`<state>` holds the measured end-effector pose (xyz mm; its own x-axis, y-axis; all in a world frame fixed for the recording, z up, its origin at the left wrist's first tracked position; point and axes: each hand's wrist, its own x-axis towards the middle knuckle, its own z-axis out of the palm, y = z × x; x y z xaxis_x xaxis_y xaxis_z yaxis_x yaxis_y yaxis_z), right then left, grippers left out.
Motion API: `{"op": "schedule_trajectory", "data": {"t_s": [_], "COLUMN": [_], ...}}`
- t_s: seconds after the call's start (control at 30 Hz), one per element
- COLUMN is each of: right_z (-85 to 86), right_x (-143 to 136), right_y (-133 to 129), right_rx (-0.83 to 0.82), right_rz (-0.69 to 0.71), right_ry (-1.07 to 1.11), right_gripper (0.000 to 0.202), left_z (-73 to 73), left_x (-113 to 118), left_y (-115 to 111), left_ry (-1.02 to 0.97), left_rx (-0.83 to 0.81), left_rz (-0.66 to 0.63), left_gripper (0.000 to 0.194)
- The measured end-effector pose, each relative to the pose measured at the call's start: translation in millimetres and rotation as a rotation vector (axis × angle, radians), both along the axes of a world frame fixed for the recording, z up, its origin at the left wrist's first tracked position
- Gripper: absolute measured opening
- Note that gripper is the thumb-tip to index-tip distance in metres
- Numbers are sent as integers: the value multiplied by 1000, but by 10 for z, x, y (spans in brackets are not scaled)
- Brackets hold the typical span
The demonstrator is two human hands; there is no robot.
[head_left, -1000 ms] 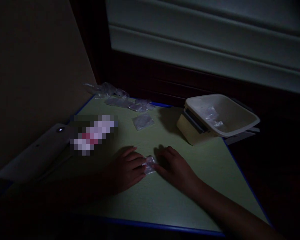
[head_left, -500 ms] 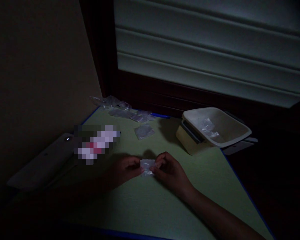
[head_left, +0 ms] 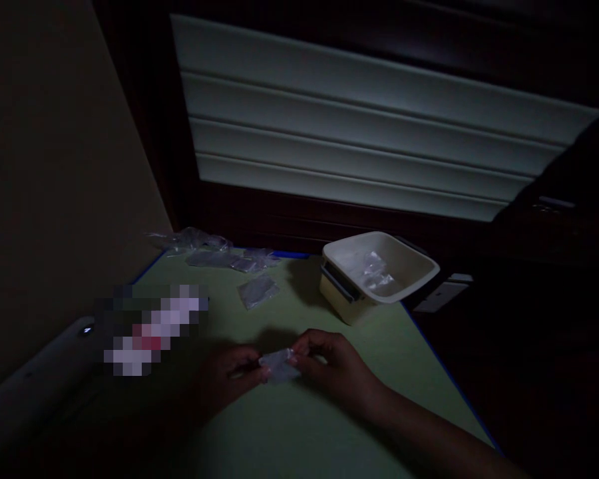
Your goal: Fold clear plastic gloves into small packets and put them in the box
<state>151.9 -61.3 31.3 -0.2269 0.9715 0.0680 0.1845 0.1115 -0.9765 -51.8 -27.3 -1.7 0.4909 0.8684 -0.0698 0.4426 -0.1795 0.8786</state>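
Observation:
A small clear plastic bag (head_left: 281,366) is stretched between my two hands, just above the green tabletop (head_left: 299,432). My left hand (head_left: 232,372) pinches its left edge between thumb and fingers. On the other side, my right hand (head_left: 324,359) grips the upper right corner with thumb and forefinger. Beyond them a flat clear bag (head_left: 258,291) lies alone on the table. Several more plastic bags (head_left: 209,256) are heaped along the far edge. An off-white plastic tub (head_left: 344,307) with dark side handles stands at the back right, with several clear bags (head_left: 377,269) inside.
A blurred-out, pixelated item (head_left: 154,332) lies at the left, beside a long pale object (head_left: 40,362) with a shiny spot. Behind the table rises a slatted panel (head_left: 329,133) in a dark frame. A white object (head_left: 444,293) shows past the table's right edge.
The view has shifted, so the table things appear farther left and lower. The bag between my hands is now tilted, its right corner raised; both hands keep hold of it.

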Motion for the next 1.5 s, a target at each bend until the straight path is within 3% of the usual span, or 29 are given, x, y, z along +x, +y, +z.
{"op": "schedule_trajectory", "data": {"t_s": [0.07, 0.17, 0.27, 0.33, 0.43, 0.57, 0.7, 0.9, 1.17, 1.23, 1.37, 1.5], "right_z": [188, 490, 736, 840, 897, 837, 749, 742, 707, 672, 653, 660], "right_x": [186, 583, 1049, 1337, 1674, 1938, 2015, 1844, 1554, 1524, 1483, 1452], "right_y": [-12, -2, 82, 184, 381, 636, 827, 1059, 1177, 1153, 1108, 1115], "right_rx": [108, 301, 421, 417, 300, 158, 71, -100, -329, -287, -37, -13], "right_rz": [-60, -197, -428, -552, -542, -454, -336, -27, 258, 260, 247, 375], "right_ry": [-98, -271, -419, -461, -449, -404, -424, -515, -566, -678, -982, -963], "right_gripper": [20, 18, 20, 29, 41, 43, 34, 12, 17, 18, 9, 12], "left_z": [83, 230, 350, 388, 373, 274, 203, 178, 158, 164, 149, 100], "left_x": [118, 366, 685, 918, 1248, 1519, 1548, 1470, 1468, 1464, 1446, 1446], "left_y": [50, 165, 334, 464, 647, 816, 876, 824, 807, 808, 819, 824], "left_ry": [-15, -76, -132, -161, -200, -198, -251, -164, -100, -90, -80, -91], "left_rx": [189, 604, 1039, 1287, 1486, 1496, 1531, 1500, 1499, 1501, 1500, 1498], "left_rz": [-91, -225, -315, -318, -279, -230, -251, -270, -259, -256, -292, -291], "left_gripper": [18, 15, 14, 13, 15, 16, 17, 20, 18, 16, 16, 22]}}
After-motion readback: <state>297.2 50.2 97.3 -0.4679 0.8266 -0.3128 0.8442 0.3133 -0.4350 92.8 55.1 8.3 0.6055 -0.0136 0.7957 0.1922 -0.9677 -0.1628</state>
